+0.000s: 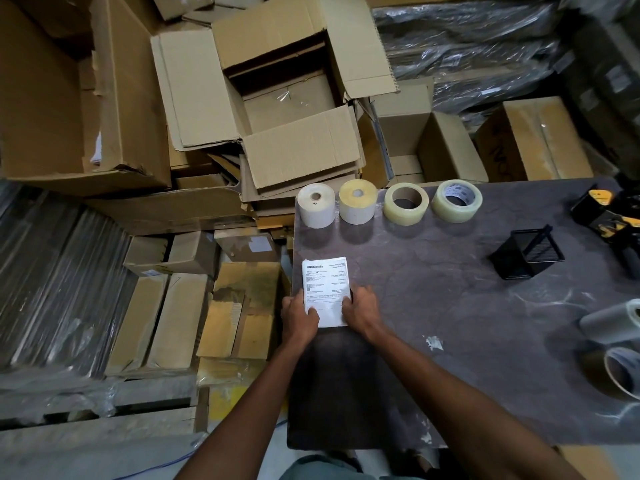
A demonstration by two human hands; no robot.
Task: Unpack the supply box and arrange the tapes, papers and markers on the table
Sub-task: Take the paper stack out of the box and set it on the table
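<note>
Both hands are holding a stack of papers [326, 289] near the left edge of the dark table [450, 341]. The left hand [298, 315] is gripping the stack's lower left corner, its thumb lying across the white sheet, while the right hand [360, 308] is gripping the lower right edge, thumb on top and fingers curled along the side. The stack is lying between the two hands and reaching away from them toward the far side of the table; its printed top sheet is facing up. Beyond the papers, along the far edge, four rolls are standing in a row: a white label roll [316, 204] at the left, a yellowish label roll [357, 201] touching it, then a clear tape roll [406, 204] and a second clear tape roll [457, 200], the last two set slightly apart. To the right, well apart from the hands, a black mesh holder [528, 255] is lying tilted. Past the table's far left corner, an open cardboard box [277, 98] is sitting among other cartons with its flaps spread.
</note>
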